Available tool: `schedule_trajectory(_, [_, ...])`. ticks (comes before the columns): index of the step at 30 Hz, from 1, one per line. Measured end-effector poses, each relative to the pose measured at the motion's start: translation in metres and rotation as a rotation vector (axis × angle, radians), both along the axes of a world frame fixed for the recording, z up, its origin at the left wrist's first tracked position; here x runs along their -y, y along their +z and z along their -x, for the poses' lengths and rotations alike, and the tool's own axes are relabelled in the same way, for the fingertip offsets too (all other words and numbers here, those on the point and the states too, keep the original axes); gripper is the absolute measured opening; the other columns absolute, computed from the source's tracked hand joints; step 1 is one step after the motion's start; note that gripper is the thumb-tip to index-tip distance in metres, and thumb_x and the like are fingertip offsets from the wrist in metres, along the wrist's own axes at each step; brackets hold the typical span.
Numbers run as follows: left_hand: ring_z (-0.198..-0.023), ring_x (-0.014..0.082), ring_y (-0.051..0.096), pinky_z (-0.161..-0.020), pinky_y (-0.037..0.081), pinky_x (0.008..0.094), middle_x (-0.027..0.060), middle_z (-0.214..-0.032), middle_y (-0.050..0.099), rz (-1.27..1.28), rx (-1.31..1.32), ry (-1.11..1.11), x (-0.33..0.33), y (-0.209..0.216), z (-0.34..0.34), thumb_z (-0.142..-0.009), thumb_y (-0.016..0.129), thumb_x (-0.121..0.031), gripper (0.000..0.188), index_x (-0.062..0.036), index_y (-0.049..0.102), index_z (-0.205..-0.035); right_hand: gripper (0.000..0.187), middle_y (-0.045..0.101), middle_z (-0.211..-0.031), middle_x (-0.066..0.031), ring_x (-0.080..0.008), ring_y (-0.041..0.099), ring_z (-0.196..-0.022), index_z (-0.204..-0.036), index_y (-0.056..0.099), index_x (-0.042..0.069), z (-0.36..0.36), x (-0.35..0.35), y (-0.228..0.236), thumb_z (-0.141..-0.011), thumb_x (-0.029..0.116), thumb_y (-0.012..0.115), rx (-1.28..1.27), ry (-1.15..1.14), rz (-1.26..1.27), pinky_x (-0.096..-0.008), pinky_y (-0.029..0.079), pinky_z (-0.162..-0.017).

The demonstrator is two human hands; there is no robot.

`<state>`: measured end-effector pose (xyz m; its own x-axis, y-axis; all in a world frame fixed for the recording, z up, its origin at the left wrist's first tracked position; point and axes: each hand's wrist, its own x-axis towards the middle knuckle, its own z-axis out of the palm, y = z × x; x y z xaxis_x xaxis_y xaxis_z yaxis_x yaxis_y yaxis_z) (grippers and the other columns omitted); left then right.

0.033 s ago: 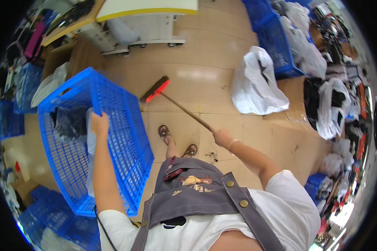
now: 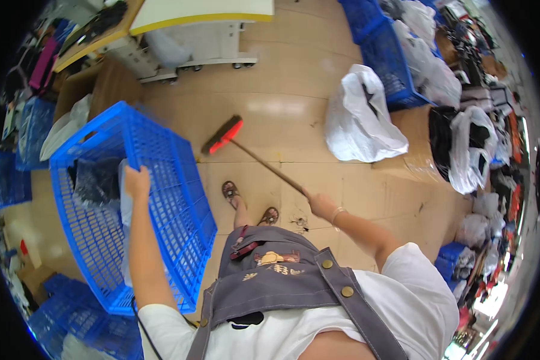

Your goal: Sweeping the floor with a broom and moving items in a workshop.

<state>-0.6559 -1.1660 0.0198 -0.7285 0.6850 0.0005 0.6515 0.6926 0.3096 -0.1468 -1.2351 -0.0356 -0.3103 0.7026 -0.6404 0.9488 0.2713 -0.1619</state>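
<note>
My left hand (image 2: 138, 183) is closed on the upper rim of a large blue plastic crate (image 2: 189, 180), which is tilted at my left side. Inside the crate lies a clear bag with dark contents (image 2: 97, 182), and a pale plastic sheet is under my left forearm. My right hand (image 2: 323, 205) is wrapped round the stick of a broom (image 2: 270, 167). The broom's red head with dark bristles (image 2: 225, 136) rests on the floor ahead of my feet, right of the crate.
Dark scraps (image 2: 300, 224) lie on the tiled floor by my right foot. A white plastic bag (image 2: 357, 120) and a cardboard box (image 2: 411, 141) stand to the right, below stacked blue crates (image 2: 387, 63). A wheeled white table (image 2: 204, 15) is ahead; more blue crates (image 2: 96, 318) sit lower left.
The whole view has shifted slightly. Against the floor lines, the broom head has come a little nearer to me and to the right. Both hands keep their hold.
</note>
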Motion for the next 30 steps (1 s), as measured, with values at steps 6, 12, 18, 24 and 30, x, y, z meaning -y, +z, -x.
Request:
schedule_trajectory(6, [-0.081, 0.0344, 0.055, -0.07, 0.043, 0.0418, 0.0193, -0.087, 0.058, 0.105, 0.001, -0.004, -0.009, 0.006, 0.0, -0.071, 0.05, -0.028, 0.036, -0.001, 0.049, -0.094, 0.042, 0.055, -0.066, -0.0191, -0.0323, 0.055, -0.057, -0.121, 0.032, 0.015, -0.074, 0.141, 0.131, -0.081, 0.016, 0.041, 0.095, -0.384, 0.277, -0.0411, 0.043, -0.052])
schedule_trajectory(12, [-0.077, 0.0323, 0.057, -0.066, 0.044, 0.0415, 0.017, -0.083, 0.058, 0.137, -0.082, -0.009, -0.013, 0.0, 0.005, -0.073, 0.051, -0.027, 0.032, -0.0011, 0.048, -0.091, 0.04, 0.053, -0.058, -0.0147, -0.0213, 0.051, -0.042, -0.122, 0.034, 0.014, -0.082, 0.138, 0.198, -0.083, 0.017, 0.04, 0.042, -0.789, 0.353, -0.0338, 0.041, -0.04])
schedule_trajectory(18, [-0.08, 0.0329, 0.056, -0.068, 0.043, 0.0419, 0.0174, -0.089, 0.057, 0.133, -0.062, -0.002, -0.012, 0.005, -0.002, -0.075, 0.052, -0.029, 0.035, -0.0021, 0.047, -0.097, 0.038, 0.045, -0.051, -0.0052, -0.0135, 0.044, -0.038, -0.121, 0.036, 0.011, -0.098, 0.012, 0.072, -0.084, 0.019, 0.041, -0.333, -0.991, 0.033, -0.0279, 0.038, -0.035])
schedule_trajectory(24, [-0.094, 0.0373, 0.043, -0.082, 0.034, 0.039, 0.0249, -0.1, 0.044, -0.161, 0.015, -0.312, 0.049, -0.026, 0.007, -0.076, 0.052, -0.022, 0.045, 0.0083, 0.037, -0.105, 0.039, 0.047, -0.051, -0.0079, -0.0161, 0.045, -0.036, -0.12, 0.037, 0.011, -0.101, -0.185, 0.017, -0.082, 0.022, 0.038, -0.283, -1.003, -0.036, -0.0281, 0.041, -0.035])
schedule_trajectory(30, [-0.085, 0.0365, 0.05, -0.071, 0.039, 0.0398, 0.0251, -0.093, 0.05, 0.055, -0.03, -0.219, 0.177, -0.004, -0.036, -0.08, 0.048, -0.023, 0.041, 0.0075, 0.037, -0.105, 0.031, 0.053, -0.057, -0.013, -0.0196, 0.05, -0.04, -0.108, 0.043, 0.003, -0.106, -0.246, -0.022, -0.081, 0.018, 0.038, -0.299, -1.148, -0.044, -0.0312, 0.043, -0.035])
